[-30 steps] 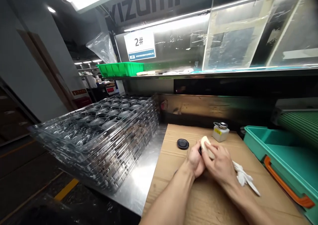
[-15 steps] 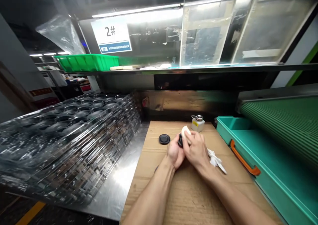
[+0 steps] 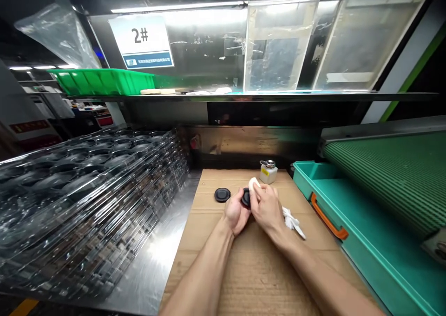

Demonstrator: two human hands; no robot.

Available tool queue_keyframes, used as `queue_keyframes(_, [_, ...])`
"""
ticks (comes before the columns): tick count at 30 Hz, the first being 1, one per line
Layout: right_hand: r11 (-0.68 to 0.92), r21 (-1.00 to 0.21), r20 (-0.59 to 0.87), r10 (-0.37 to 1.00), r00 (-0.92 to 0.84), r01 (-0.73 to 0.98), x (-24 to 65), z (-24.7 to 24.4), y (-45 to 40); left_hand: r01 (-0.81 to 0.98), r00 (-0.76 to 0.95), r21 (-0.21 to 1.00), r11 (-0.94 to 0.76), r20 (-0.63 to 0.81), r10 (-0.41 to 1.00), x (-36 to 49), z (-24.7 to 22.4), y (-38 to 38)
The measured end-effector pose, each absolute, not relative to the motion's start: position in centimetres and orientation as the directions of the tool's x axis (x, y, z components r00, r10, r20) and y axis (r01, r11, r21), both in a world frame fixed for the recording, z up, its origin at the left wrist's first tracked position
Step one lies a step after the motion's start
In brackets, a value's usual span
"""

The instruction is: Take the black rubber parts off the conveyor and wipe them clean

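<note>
- A green ribbed conveyor belt [image 3: 390,176] runs along the right, with a stainless steel bench [image 3: 149,260] on the left.
- A tall stack of clear plastic trays [image 3: 87,200] sits on the bench, its moulded round pockets nested so the pile stays compact.
- A flattened cardboard sheet [image 3: 265,279] covers the bench in front of the person, apparently as a soft work surface.
- A teal plastic bin [image 3: 351,213] stands beside the cardboard, its orange handle [image 3: 327,223] facing the person.
- On the shelf above, a bright green crate [image 3: 101,81] stands near a white sign [image 3: 141,42] reading "2#"; the small line on its blue strip is too small to read.
- The left hand [image 3: 237,212] is curled closed around a dark round disc [image 3: 245,197], holding it up off the cardboard.
- The right hand [image 3: 265,209] is pinched together on a white cloth wad [image 3: 253,183], pressed against the disc's upper side.
- A matching black disc [image 3: 222,194] lies flat on the cardboard, just left of the hands.
- Behind the hands, within easy reach, stands a small dispensing bottle [image 3: 268,173] with a metal top and a yellow label whose writing cannot be read.
- A crumpled white cloth [image 3: 291,222] lies right of the right hand.
</note>
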State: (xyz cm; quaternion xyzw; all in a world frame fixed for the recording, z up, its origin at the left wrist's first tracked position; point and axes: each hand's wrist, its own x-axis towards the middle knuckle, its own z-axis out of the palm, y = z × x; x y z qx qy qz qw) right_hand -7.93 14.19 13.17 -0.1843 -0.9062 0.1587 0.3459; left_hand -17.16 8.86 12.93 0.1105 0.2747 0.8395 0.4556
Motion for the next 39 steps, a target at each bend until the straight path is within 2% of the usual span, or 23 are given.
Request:
queue_keyframes(4, [0.911,-0.384,0.593,0.369,-0.716,0.152,-8.6,12.6,15.4,-0.729,-0.551,0.546,-0.414,-0.108,0.827,-17.5,13.0,8.7])
queue_keyframes(7, [0.854,-0.487,0.633,0.491,-0.599,0.185,-9.1,12.8,17.8,-0.724,-0.565,0.536,-0.435,-0.097,0.819,-18.0,13.2,8.5])
queue_keyframes(10, [0.786,-0.612,0.633,0.555,-0.539,0.090,-8.6,13.3,19.3,-0.733,-0.579,0.508,-0.452,-0.118,0.807,-18.5,13.4,8.3])
queue_keyframes(13, [0.722,-0.690,0.482,0.518,-0.706,0.059,-7.4,13.8,19.1,-0.722,-0.610,0.491,-0.487,-0.120,0.783,-18.7,13.4,8.3])
queue_keyframes(16, [0.711,-0.695,0.317,0.440,-0.840,0.110,-6.8,14.1,18.2,-0.700,-0.628,0.517,-0.492,-0.119,0.769,-18.4,13.3,8.4])
queue_keyframes(19, [0.709,-0.694,0.311,0.451,-0.837,0.125,-7.0,14.1,17.6,-0.669,-0.629,0.569,-0.479,-0.090,0.772,-17.8,13.1,8.7])
queue_keyframes(22, [0.686,-0.726,0.332,0.417,-0.846,0.053,-7.3,14.3,17.6,-0.635,-0.632,0.621,-0.460,-0.074,0.772,-17.4,13.0,8.8])
queue_keyframes(24, [0.646,-0.764,0.284,0.346,-0.894,0.007,-7.3,14.4,17.9,-0.639,-0.624,0.640,-0.426,-0.108,0.774,-17.4,13.1,8.7])
queue_keyframes(27, [0.547,-0.837,0.136,0.233,-0.963,0.014,-6.9,14.7,18.8,-0.656,-0.594,0.646,-0.390,-0.124,0.795,-17.4,13.4,8.4])
queue_keyframes(29, [0.502,-0.865,0.132,0.226,-0.965,-0.001,-6.7,14.7,19.3,-0.652,-0.585,0.646,-0.396,-0.098,0.805,-17.4,13.5,8.3])
queue_keyframes(33, [0.580,-0.813,0.262,0.278,-0.924,-0.055,-6.8,14.3,19.5,-0.658,-0.589,0.645,-0.389,-0.118,0.800,-17.5,13.5,8.6])
queue_keyframes(36, [0.636,-0.772,0.202,0.218,-0.955,-0.018,-6.7,14.0,19.6,-0.672,-0.598,0.632,-0.387,-0.154,0.787,-17.8,13.3,8.6])
queue_keyframes(39, [0.677,-0.736,0.256,0.309,-0.916,0.023,-6.8,13.8,19.3,-0.668,-0.610,0.623,-0.407,-0.144,0.779,-17.8,13.1,8.7])
